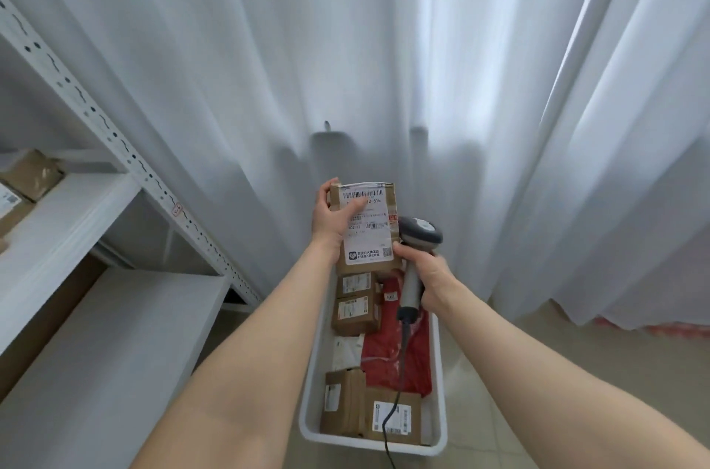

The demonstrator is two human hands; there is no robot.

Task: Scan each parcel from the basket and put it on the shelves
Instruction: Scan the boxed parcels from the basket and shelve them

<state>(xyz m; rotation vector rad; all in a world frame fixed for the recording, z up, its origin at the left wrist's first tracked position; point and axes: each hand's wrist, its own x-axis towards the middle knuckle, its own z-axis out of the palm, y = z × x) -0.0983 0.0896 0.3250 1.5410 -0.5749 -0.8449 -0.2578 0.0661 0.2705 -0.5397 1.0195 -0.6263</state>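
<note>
- Now the parcel (368,238), a tall brown box with a white printed label facing the camera, is held upright in the air just above the far end of the basket (438,365), a little below the middle of the view.
- At nine o'clock of the parcel, the left hand (330,218) grips it: the fingers curl over the top left corner and the thumb lies across the label just under the top barcode.
- At three to four o'clock of the parcel, the right hand (428,272) is wrapped round the grey handle of a scanner (420,232); the scanner's dark head sits just beside the parcel's right edge, near the label's lower half.
- From the handle's foot a black cable (399,372) hangs toward six o'clock, across the basket and out of the bottom of the view.
- At six o'clock of the parcel, the long white basket stands on the pale tiled floor (538,372).
- Inside it lie two labelled brown boxes (355,309) at the far end, a red bag (409,357) along the right side, a white bag (345,349) to the left of the red one, and two more brown boxes (369,411) at the near end.
- At nine o'clock of the view stand white metal shelves (73,215) with a perforated post.
- On one board, at the far left edge, rests a brown box (32,174) with tape on top.
- From ten round to three o'clock, a white pleated curtain (269,46) fills the background and hangs down to the floor.
</note>
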